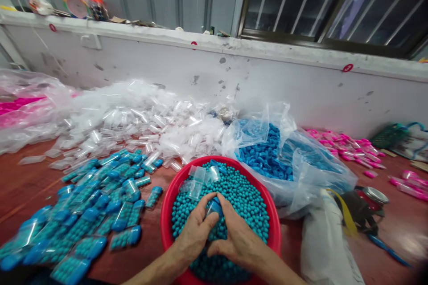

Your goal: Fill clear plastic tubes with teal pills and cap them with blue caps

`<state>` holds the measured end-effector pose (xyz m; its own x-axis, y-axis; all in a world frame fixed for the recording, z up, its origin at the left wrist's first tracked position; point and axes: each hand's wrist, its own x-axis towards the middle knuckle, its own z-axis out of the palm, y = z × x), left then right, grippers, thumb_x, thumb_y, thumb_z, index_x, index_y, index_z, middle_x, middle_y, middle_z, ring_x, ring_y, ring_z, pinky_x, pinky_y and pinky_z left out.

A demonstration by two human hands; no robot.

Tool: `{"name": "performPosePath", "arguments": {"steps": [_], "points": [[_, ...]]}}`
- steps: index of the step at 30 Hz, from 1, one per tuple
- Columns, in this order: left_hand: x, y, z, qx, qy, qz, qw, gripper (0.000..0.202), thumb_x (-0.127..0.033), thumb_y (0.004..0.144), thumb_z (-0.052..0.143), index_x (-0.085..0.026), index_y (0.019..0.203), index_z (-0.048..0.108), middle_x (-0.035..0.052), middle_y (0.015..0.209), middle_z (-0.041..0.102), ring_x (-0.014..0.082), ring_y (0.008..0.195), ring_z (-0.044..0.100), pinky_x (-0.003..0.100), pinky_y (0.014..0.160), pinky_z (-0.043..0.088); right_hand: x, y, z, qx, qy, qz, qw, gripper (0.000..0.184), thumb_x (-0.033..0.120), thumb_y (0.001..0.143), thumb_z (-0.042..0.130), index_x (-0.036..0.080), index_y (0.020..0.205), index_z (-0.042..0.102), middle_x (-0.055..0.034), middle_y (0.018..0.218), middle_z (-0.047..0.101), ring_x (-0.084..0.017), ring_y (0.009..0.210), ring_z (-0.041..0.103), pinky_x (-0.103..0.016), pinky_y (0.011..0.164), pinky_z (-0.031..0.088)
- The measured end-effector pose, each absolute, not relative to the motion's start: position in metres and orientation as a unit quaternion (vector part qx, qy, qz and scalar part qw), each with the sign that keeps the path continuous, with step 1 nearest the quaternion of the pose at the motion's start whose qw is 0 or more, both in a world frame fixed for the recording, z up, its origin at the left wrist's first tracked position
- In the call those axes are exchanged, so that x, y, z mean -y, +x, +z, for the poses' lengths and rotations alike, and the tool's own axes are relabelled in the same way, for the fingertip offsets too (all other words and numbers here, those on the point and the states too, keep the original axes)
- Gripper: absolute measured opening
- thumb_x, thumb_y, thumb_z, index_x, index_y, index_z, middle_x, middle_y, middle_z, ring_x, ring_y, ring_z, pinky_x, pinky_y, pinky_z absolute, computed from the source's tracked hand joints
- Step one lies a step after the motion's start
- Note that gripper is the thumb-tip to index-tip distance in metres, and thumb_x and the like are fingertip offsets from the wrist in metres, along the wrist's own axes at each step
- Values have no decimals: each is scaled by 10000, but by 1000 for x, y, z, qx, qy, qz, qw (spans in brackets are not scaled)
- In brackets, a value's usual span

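Over a red basin (167, 213) full of teal beads (247, 196), my two hands come together around a small clear plastic container with a blue cap (214, 207). My left hand (194, 231) is closed on it, thumb across its near side. My right hand (237, 234) curves around the other side, index fingertip at the cap and thumb lower down. My fingers hide much of the container, so its fill is hard to make out. Several clear containers without caps (197, 180) lie on the beads just beyond my hands.
Bead-filled containers with blue caps (96, 209) are heaped at left on the red tabletop (150, 240). Behind them is a pile of clear containers (133, 111). A plastic bag of blue caps (267, 156) stands behind the basin. Pink-capped containers (347, 144) and a white sack (324, 240) are at right.
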<state>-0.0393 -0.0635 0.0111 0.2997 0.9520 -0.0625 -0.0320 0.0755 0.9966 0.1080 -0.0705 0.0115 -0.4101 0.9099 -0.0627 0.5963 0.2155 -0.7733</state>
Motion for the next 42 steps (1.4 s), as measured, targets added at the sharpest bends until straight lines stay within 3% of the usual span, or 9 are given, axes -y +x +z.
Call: {"name": "performPosePath", "arguments": {"steps": [3, 7, 12, 18, 21, 23, 30, 34, 42], "points": [[64, -38, 13, -426, 542, 418, 592, 381, -291, 760, 487, -171, 1118, 443, 22, 961, 570, 166, 907, 511, 271, 842, 377, 74, 104, 1, 767, -498, 347, 207, 986, 357, 593, 715, 75, 1358, 158, -198, 1385, 262, -282, 1260, 277, -417, 1007, 291], [65, -35, 16, -434, 530, 411, 602, 209, -271, 770, 463, -183, 960, 469, -32, 731, 546, 124, 683, 508, 226, 643, 402, 78, 94, 0, 777, -494, 266, 284, 805, 318, 638, 647, 72, 1290, 245, -211, 1252, 432, -292, 1109, 472, -418, 901, 411], [68, -28, 18, -476, 553, 415, 544, 101, -229, 780, 433, -190, 866, 470, -40, 693, 516, 115, 657, 487, 212, 632, 390, 80, 85, -2, 782, -507, 207, 297, 696, 236, 571, 631, 71, 1186, 349, -183, 1035, 554, -306, 911, 570, -416, 742, 486], [66, -46, 17, -508, 620, 361, 477, 179, -283, 798, 418, -195, 935, 492, -33, 700, 535, 130, 665, 504, 224, 642, 396, 74, 92, 8, 823, -469, 239, 213, 785, 361, 660, 646, 129, 1300, 255, -146, 1159, 515, -273, 975, 550, -371, 784, 470], [58, -86, 24, -546, 629, 336, 439, 311, -360, 806, 401, -196, 1062, 465, -34, 678, 555, 138, 622, 520, 221, 577, 405, 47, 100, 25, 853, -433, 232, 177, 512, 347, 795, 533, 200, 1257, 372, -69, 1111, 558, -210, 980, 544, -307, 829, 437], [54, -121, 31, -591, 645, 329, 357, 373, -391, 813, 381, -198, 1125, 451, -10, 755, 596, 163, 704, 561, 239, 635, 429, 20, 105, 32, 844, -478, 164, 179, 305, 236, 865, 406, 186, 1154, 488, -72, 1073, 565, -191, 981, 529, -288, 844, 411], [44, -184, 37, -747, 637, 187, -26, 486, -343, 858, 256, -119, 1271, 381, 143, 1046, 600, 280, 899, 576, 383, 761, 436, -59, 108, 13, 821, -562, 46, 87, 471, 60, 813, 325, 175, 1267, 383, -113, 1153, 506, -208, 990, 501, -302, 794, 408], [26, -141, 30, -646, 741, 182, -34, 380, -246, 845, 321, -156, 1175, 487, 97, 1065, 595, 228, 972, 529, 339, 852, 396, -57, 112, 3, 832, -547, 54, 77, 411, 54, 815, 316, 167, 1169, 492, -88, 1061, 564, -195, 976, 512, -291, 821, 394], [3, -47, 26, -582, 800, 143, -12, 293, -284, 832, 417, -177, 1075, 538, 104, 1102, 538, 274, 1075, 420, 418, 924, 301, -8, 143, 4, 848, -523, 65, 50, 345, 94, 838, 355, 187, 1107, 550, -69, 985, 588, -176, 917, 527, -271, 804, 400]]}}
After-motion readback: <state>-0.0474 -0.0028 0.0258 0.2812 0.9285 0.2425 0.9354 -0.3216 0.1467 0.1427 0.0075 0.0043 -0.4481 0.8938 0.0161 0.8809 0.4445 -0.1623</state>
